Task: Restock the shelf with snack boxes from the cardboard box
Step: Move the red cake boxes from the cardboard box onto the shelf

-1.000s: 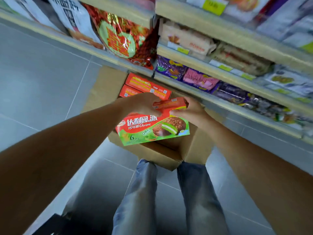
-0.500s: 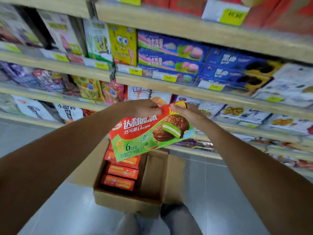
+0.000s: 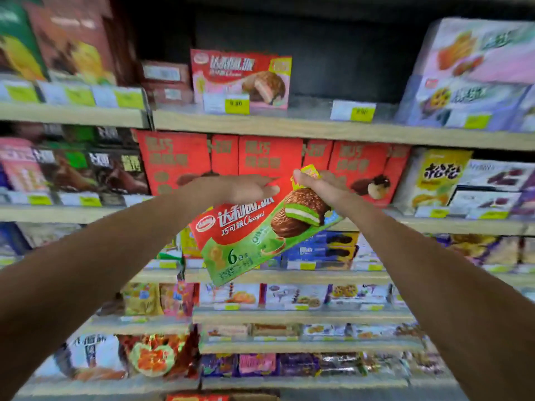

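I hold a red and green chocolate pie snack box [image 3: 254, 235] tilted in front of the shelves, its printed face toward me. My left hand [image 3: 243, 188] grips its top left edge and my right hand [image 3: 318, 183] grips its top right corner. On the upper shelf [image 3: 289, 127] stands a similar red and pink pie box [image 3: 241, 78] with a dark empty gap to its right. Only a sliver of the cardboard box with red snack boxes [image 3: 199, 397] shows at the bottom edge.
Tall red boxes [image 3: 269, 157] stand on the shelf right behind my hands. Purple and white boxes [image 3: 474, 76] fill the upper shelf at right, brown and green boxes [image 3: 58, 39] at left. Lower shelves hold packed snack bags and boxes.
My view has swung up from the cardboard box on the floor to the shelves. Both hands have lifted the green pie box from over the carton to mid-shelf height.
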A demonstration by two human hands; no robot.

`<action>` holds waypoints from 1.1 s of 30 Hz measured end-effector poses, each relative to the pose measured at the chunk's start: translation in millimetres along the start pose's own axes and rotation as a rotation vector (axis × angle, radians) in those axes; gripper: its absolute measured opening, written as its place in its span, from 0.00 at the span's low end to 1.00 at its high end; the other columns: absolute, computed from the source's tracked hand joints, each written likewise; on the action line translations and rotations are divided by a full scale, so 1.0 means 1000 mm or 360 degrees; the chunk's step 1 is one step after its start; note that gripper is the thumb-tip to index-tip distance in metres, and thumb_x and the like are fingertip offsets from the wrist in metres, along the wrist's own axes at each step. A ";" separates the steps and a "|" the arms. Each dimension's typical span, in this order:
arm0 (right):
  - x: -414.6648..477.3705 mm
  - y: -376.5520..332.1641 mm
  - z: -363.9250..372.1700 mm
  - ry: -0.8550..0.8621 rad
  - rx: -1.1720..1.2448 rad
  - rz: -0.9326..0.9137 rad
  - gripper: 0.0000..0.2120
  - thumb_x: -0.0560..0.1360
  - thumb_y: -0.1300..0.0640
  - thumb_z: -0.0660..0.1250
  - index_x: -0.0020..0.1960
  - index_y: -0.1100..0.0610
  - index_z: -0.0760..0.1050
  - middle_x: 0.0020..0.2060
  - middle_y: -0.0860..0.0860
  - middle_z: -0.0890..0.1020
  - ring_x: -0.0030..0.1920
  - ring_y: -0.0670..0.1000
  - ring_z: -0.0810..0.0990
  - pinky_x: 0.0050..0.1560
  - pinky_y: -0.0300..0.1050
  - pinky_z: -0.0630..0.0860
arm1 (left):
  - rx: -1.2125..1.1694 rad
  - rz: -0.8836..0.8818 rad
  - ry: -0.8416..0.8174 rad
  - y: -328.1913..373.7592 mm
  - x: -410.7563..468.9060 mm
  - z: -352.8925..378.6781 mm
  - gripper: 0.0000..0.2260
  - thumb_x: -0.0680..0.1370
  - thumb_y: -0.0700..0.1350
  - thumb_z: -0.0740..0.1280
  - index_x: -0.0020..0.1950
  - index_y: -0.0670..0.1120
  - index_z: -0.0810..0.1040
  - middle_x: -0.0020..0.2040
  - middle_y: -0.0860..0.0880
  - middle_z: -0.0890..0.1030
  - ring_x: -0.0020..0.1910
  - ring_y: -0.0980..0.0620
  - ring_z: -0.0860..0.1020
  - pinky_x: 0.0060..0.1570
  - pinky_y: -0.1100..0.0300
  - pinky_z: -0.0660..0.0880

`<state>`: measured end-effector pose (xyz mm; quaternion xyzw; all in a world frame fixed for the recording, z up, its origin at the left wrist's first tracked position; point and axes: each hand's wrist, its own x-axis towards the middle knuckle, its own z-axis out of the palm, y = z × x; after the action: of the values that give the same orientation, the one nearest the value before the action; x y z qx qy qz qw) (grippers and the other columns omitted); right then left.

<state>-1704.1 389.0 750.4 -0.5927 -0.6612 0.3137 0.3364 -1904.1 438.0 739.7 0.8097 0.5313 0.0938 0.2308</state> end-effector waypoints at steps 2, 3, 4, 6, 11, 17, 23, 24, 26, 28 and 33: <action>0.001 -0.019 -0.019 0.0065 0.0019 -0.0074 0.24 0.72 0.35 0.63 0.48 0.55 0.79 0.39 0.47 0.80 0.47 0.51 0.80 0.51 0.45 0.71 | -0.0002 0.0073 0.0053 0.022 -0.006 -0.028 0.25 0.79 0.59 0.57 0.73 0.51 0.64 0.71 0.45 0.69 0.69 0.44 0.69 0.69 0.47 0.66; 0.003 -0.028 -0.028 0.0106 0.0045 -0.0126 0.22 0.72 0.35 0.64 0.45 0.54 0.79 0.39 0.47 0.81 0.45 0.50 0.81 0.49 0.45 0.72 | 0.0031 0.0124 0.0073 0.033 -0.010 -0.042 0.24 0.79 0.60 0.56 0.72 0.52 0.65 0.69 0.46 0.71 0.66 0.45 0.72 0.67 0.48 0.68; 0.004 -0.037 -0.038 0.0136 0.0068 -0.0188 0.20 0.72 0.36 0.64 0.43 0.53 0.79 0.39 0.47 0.82 0.44 0.48 0.81 0.48 0.43 0.73 | 0.0069 0.0162 0.0078 0.047 -0.017 -0.056 0.23 0.79 0.60 0.55 0.71 0.52 0.66 0.66 0.48 0.75 0.62 0.47 0.75 0.64 0.50 0.72; 0.008 -0.054 -0.056 0.0184 0.0084 -0.0268 0.19 0.73 0.38 0.65 0.44 0.53 0.80 0.41 0.47 0.84 0.42 0.46 0.81 0.48 0.43 0.73 | 0.0150 0.0250 0.0082 0.067 -0.025 -0.076 0.20 0.81 0.57 0.52 0.67 0.49 0.69 0.57 0.51 0.78 0.51 0.52 0.79 0.55 0.58 0.75; 0.029 -0.091 -0.102 0.0411 0.0100 -0.0464 0.20 0.72 0.38 0.66 0.39 0.56 0.80 0.37 0.47 0.84 0.41 0.47 0.82 0.49 0.46 0.75 | 0.0178 0.0378 0.0279 0.109 -0.021 -0.128 0.21 0.81 0.59 0.51 0.66 0.49 0.71 0.57 0.50 0.79 0.52 0.53 0.79 0.56 0.58 0.74; 0.059 -0.104 -0.144 0.0658 0.0205 -0.0662 0.16 0.74 0.42 0.66 0.34 0.53 0.75 0.32 0.45 0.80 0.35 0.42 0.78 0.41 0.41 0.72 | 0.0068 0.0502 0.0318 0.128 0.003 -0.169 0.17 0.77 0.58 0.63 0.62 0.51 0.72 0.56 0.53 0.80 0.51 0.53 0.81 0.51 0.60 0.77; 0.094 -0.090 -0.176 0.0884 0.0354 -0.0760 0.13 0.74 0.43 0.65 0.44 0.53 0.76 0.39 0.46 0.81 0.41 0.45 0.79 0.49 0.45 0.75 | 0.0374 0.0405 0.0653 0.151 0.038 -0.188 0.22 0.76 0.62 0.62 0.67 0.54 0.69 0.58 0.53 0.79 0.45 0.56 0.79 0.45 0.61 0.74; 0.101 -0.087 -0.182 0.0926 0.0335 -0.0754 0.13 0.76 0.45 0.64 0.51 0.54 0.76 0.43 0.48 0.81 0.45 0.46 0.79 0.52 0.45 0.74 | 0.0541 0.0392 0.0730 0.158 0.047 -0.191 0.23 0.76 0.63 0.60 0.68 0.54 0.68 0.59 0.52 0.79 0.48 0.54 0.79 0.49 0.59 0.74; 0.112 -0.082 -0.191 0.1033 0.0169 -0.0672 0.21 0.77 0.48 0.62 0.66 0.56 0.70 0.57 0.52 0.78 0.57 0.50 0.76 0.61 0.46 0.70 | 0.0886 0.0371 0.0860 0.169 0.064 -0.193 0.26 0.76 0.64 0.57 0.70 0.53 0.66 0.61 0.50 0.78 0.55 0.49 0.78 0.51 0.56 0.70; 0.121 -0.077 -0.198 0.1124 -0.0048 -0.0631 0.23 0.77 0.52 0.62 0.71 0.57 0.65 0.66 0.53 0.73 0.65 0.53 0.71 0.65 0.47 0.67 | 0.1096 0.0366 0.0926 0.179 0.079 -0.194 0.26 0.77 0.64 0.56 0.70 0.52 0.66 0.60 0.48 0.79 0.57 0.47 0.78 0.51 0.55 0.70; 0.136 -0.063 -0.206 0.1269 -0.0591 -0.0763 0.21 0.75 0.59 0.62 0.67 0.61 0.69 0.63 0.57 0.72 0.65 0.56 0.68 0.63 0.48 0.67 | 0.1557 0.0434 0.1110 0.198 0.111 -0.198 0.28 0.76 0.64 0.56 0.69 0.48 0.66 0.55 0.45 0.80 0.54 0.44 0.78 0.47 0.53 0.71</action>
<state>-1581.7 521.6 930.7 -0.5476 -0.6434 -0.1464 0.5145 -1774.8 527.3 996.9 0.8040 0.4486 0.1270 -0.3690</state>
